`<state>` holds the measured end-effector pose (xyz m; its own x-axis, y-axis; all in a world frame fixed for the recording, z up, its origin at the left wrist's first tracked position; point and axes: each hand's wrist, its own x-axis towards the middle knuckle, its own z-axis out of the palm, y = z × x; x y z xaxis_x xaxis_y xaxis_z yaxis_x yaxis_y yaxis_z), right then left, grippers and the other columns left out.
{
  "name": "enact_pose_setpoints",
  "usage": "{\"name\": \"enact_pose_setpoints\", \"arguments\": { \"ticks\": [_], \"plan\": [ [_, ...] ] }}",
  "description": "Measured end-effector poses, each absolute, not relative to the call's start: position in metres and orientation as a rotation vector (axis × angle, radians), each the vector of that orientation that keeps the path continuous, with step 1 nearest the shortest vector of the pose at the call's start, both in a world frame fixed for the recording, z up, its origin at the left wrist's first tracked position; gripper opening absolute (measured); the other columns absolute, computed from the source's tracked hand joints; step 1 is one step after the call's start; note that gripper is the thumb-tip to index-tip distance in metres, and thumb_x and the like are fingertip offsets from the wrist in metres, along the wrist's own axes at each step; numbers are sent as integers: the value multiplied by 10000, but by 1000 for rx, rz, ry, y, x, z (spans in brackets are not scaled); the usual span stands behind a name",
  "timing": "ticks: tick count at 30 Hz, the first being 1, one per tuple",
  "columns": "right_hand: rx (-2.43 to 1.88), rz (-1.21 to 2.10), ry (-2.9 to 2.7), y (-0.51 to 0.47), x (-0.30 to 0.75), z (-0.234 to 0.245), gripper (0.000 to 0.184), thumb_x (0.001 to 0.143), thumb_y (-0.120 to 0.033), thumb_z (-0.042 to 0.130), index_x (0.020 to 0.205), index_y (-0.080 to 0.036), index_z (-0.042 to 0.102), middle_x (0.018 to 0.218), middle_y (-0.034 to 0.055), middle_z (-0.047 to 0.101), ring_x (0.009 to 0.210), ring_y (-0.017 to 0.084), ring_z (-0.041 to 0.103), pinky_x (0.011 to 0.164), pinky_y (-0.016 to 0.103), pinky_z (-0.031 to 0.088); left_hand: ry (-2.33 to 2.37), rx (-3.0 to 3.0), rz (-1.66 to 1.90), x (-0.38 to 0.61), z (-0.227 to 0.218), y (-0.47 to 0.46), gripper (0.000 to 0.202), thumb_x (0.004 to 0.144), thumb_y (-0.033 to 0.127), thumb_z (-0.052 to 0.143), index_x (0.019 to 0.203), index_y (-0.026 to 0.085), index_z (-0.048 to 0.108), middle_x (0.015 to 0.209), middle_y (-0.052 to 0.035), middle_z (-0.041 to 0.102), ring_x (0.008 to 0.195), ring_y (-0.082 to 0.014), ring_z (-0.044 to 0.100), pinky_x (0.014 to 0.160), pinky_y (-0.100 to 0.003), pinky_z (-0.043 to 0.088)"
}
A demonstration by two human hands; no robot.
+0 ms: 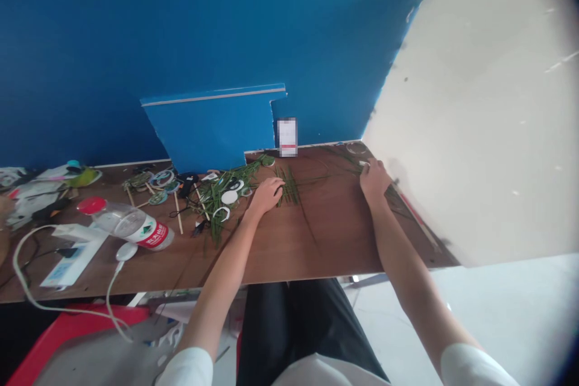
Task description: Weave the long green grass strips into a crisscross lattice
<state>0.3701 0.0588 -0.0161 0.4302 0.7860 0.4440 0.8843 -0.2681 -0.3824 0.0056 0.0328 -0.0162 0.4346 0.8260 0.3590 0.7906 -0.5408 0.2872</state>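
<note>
With twelve o'clock pointing away from the person, the green strips [291, 186], laid crosswise like a small mat, are on the brown worktop [332, 235], at three o'clock from the left hand [269, 194]. This hand is half curled, and its fingertips rest at the near side of the mat; whether they pinch a strip, I cannot tell. The right hand [375, 181] is well apart, also at three o'clock, with bent fingers. A small white piece [364, 163] shows at its fingertips, but I cannot tell if it is gripped. Some loose strips [346, 160] lie near it, at ten o'clock.

The strips look like leaf: very light, flexible, rather smooth, and probably easy to split along their length. I judge the mat is best pressed flat where the strips cross, and a single strip taken gently near its end. A tangled green heap [216, 188] lies at nine o'clock from the left hand.
</note>
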Motion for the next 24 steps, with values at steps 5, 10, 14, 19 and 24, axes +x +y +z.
{"name": "enact_pose_setpoints", "arguments": {
  "ticks": [5, 10, 14, 19, 24],
  "plan": [
    [-1989, -250, -1524, 65, 373, -24, 494, 829, -117, 392, 1308, -119, 511, 1190, 190, 590, 1077, 309, 538, 845, 404, 435, 1458, 2603, 733, 5, -17, 34, 289, 939, 194, 449, 1139, 208, 657, 1234, -58, 638, 1179, -204, 555, 1063, -379, 419],
    [-1897, -246, -1544, 70, 376, -29, 488, 799, -85, 378, 1264, -92, 525, 1134, 199, 616, 1056, 314, 548, 902, 446, 431, 1444, 2615, 758, 6, -17, 34, 274, 930, 186, 465, 1113, 205, 667, 1210, -57, 650, 1160, -214, 561, 1038, -385, 434],
    [-1884, -217, -1460, 72, 379, -31, 445, 824, -77, 324, 1208, -99, 547, 1062, 189, 646, 981, 296, 584, 861, 430, 450, 1448, 2614, 770, 5, -18, 34, 271, 931, 188, 468, 1109, 211, 670, 1210, -58, 648, 1160, -215, 559, 1042, -390, 430],
    [-1892, -230, -1350, 71, 382, -30, 345, 882, -163, 338, 1105, -113, 596, 1027, 185, 647, 914, 286, 591, 806, 410, 444, 1437, 2619, 768, 4, -21, 36, 264, 932, 194, 473, 1101, 215, 675, 1196, -62, 650, 1160, -215, 559, 1038, -396, 434],
    [-2001, -204, -1258, 65, 378, -24, 317, 934, -240, 365, 1066, -139, 636, 977, 169, 657, 858, 272, 595, 763, 381, 419, 1438, 2632, 772, 4, -21, 36, 264, 930, 187, 475, 1104, 209, 673, 1194, -66, 651, 1148, -215, 565, 1031, -396, 437]
  ]
}}
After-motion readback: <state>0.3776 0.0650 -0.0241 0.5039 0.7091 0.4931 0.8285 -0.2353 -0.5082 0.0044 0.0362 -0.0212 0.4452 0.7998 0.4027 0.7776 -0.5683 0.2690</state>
